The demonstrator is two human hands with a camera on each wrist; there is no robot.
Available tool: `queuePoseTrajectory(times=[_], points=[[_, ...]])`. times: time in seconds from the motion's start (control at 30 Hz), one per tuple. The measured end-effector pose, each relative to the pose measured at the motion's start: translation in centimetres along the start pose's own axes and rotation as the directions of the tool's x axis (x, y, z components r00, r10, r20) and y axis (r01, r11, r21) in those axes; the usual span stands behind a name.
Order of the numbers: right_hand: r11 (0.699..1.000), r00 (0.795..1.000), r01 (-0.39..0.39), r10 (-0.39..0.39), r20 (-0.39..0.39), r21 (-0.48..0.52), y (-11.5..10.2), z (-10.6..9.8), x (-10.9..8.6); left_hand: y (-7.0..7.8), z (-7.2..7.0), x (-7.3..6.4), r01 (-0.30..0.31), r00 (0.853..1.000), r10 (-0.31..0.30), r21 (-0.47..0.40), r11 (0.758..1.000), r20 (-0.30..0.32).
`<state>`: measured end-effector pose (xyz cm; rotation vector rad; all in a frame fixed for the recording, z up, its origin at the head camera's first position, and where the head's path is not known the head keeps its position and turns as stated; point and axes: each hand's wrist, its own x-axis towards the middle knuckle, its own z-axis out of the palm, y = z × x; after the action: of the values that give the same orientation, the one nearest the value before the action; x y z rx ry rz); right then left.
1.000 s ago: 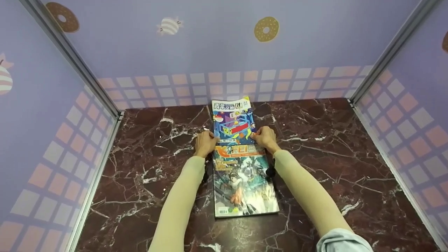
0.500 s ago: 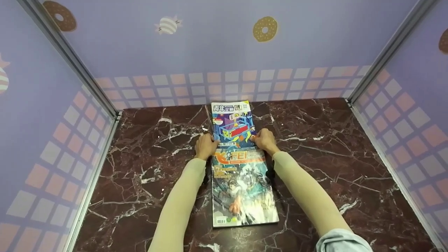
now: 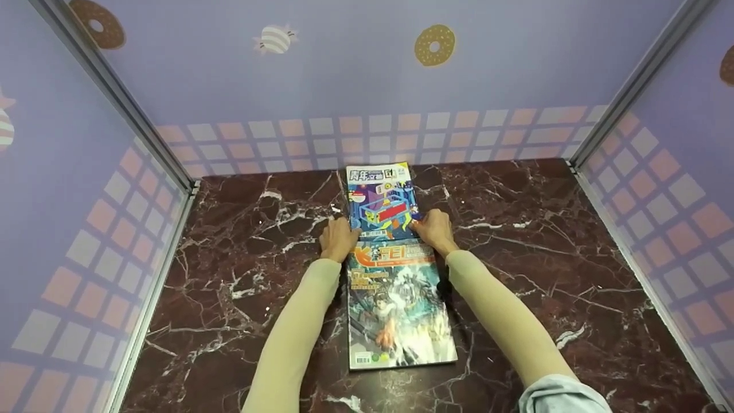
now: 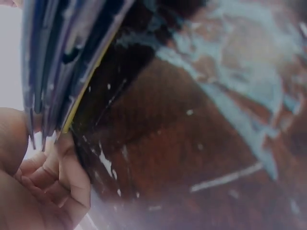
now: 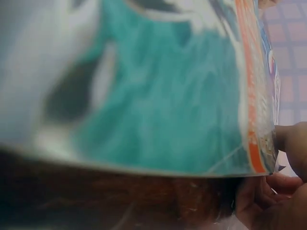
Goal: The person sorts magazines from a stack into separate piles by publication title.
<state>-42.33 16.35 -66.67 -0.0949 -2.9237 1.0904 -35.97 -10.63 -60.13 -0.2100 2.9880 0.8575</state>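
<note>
Two magazine covers show in the head view. The far one, a blue and purple magazine point(image 3: 381, 206) with a white title band, stands nearer the back wall. A teal magazine point(image 3: 401, 315) with an orange title lies on the near side, its top edge meeting the far one. My left hand point(image 3: 339, 238) pinches the left edge near where they meet, thumb on top. On the opposite edge my right hand point(image 3: 433, 229) does the same. Stacked magazine edges point(image 4: 67, 62) sit between thumb and fingers in the left wrist view. The right wrist view has the teal cover point(image 5: 168, 96) large and blurred.
Beneath lies a dark red marbled tabletop point(image 3: 246, 321) with white veins. A purple back wall point(image 3: 355, 74) with checks and sweets printed on it rises just behind the magazines. Similar panels point(image 3: 74, 218) enclose the left and right sides, joined by grey metal posts.
Both magazines have shifted slightly toward me since a second ago, most of it in the first half second. The hands keep their grip on the side edges.
</note>
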Motion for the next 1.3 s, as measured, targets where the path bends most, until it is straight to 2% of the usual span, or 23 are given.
queuePoseTrajectory(times=[0.13,0.2,0.23,0.3,0.33,0.43,0.53,0.57,0.67,0.73,0.8,0.9,1.07,1.13,1.2,1.23,1.3], points=[[0.999,0.995,0.044,-0.042,-0.090,0.016,-0.4,-0.6,-1.1,-0.4,-1.3,-0.8,-0.087,0.996,0.088,0.029,0.996,-0.030],[0.998,0.992,0.050,-0.045,-0.118,0.044,-1.2,-1.6,-2.3,-1.0,-1.9,-1.1,-0.129,0.988,0.132,0.035,0.991,-0.076],[0.998,0.992,0.044,-0.038,-0.120,0.050,-1.5,-2.0,-2.6,-1.1,-2.3,-1.5,-0.140,0.986,0.142,0.028,0.990,-0.090],[0.995,0.994,0.051,-0.043,-0.096,0.084,-2.8,-3.9,-4.5,-1.3,-3.0,-2.4,-0.162,0.981,0.160,-0.003,0.987,-0.112],[0.994,0.995,0.053,-0.044,-0.092,0.095,-3.5,-4.8,-5.5,-2.4,-2.5,-2.2,-0.195,0.972,0.189,-0.028,0.980,-0.139],[0.991,0.994,0.081,-0.073,-0.086,0.104,-4.8,-7.0,-8.4,-2.4,-3.5,-4.5,-0.215,0.970,0.203,-0.087,0.973,-0.132],[0.990,0.992,0.102,-0.094,-0.089,0.093,-4.8,-7.9,-10.5,-2.7,-3.9,-6.9,-0.225,0.969,0.210,-0.119,0.967,-0.128],[0.990,0.992,0.104,-0.097,-0.081,0.091,-4.8,-8.1,-11.1,-1.8,-4.8,-8.5,-0.208,0.974,0.195,-0.115,0.971,-0.116],[0.990,0.992,0.116,-0.111,-0.063,0.083,-4.7,-8.7,-12.9,-1.9,-4.9,-10.5,-0.243,0.963,0.225,-0.116,0.963,-0.151],[0.989,0.992,0.123,-0.119,-0.043,0.084,-4.5,-9.0,-14.0,-1.9,-5.0,-11.6,-0.288,0.944,0.265,-0.103,0.952,-0.196],[0.988,0.991,0.135,-0.134,-0.019,0.081,-4.4,-9.3,-15.2,-1.8,-5.2,-12.7,-0.312,0.932,0.286,-0.089,0.946,-0.223],[0.987,0.989,0.142,-0.144,0.027,0.076,-4.0,-9.5,-16.9,-1.6,-5.4,-14.4,-0.317,0.928,0.296,-0.062,0.946,-0.225],[0.991,0.990,0.128,-0.130,0.055,0.039,-2.9,-9.5,-19.6,-1.6,-5.1,-17.0,-0.319,0.931,0.305,-0.037,0.947,-0.200],[0.993,0.992,0.112,-0.114,0.062,0.026,-2.5,-9.4,-20.7,-2.0,-4.6,-17.8,-0.341,0.921,0.323,-0.048,0.939,-0.217],[0.995,0.992,0.103,-0.103,0.077,0.014,-2.3,-9.3,-21.7,-2.7,-3.7,-18.4,-0.376,0.901,0.352,-0.052,0.925,-0.253],[0.996,0.992,0.094,-0.094,0.087,0.010,-2.2,-9.3,-22.2,-3.9,-2.4,-18.3,-0.402,0.886,0.370,-0.063,0.914,-0.277],[0.996,0.991,0.086,-0.086,0.099,0.001,-2.1,-9.2,-23.0,-5.3,-0.7,-18.5,-0.406,0.878,0.375,-0.047,0.913,-0.297]])
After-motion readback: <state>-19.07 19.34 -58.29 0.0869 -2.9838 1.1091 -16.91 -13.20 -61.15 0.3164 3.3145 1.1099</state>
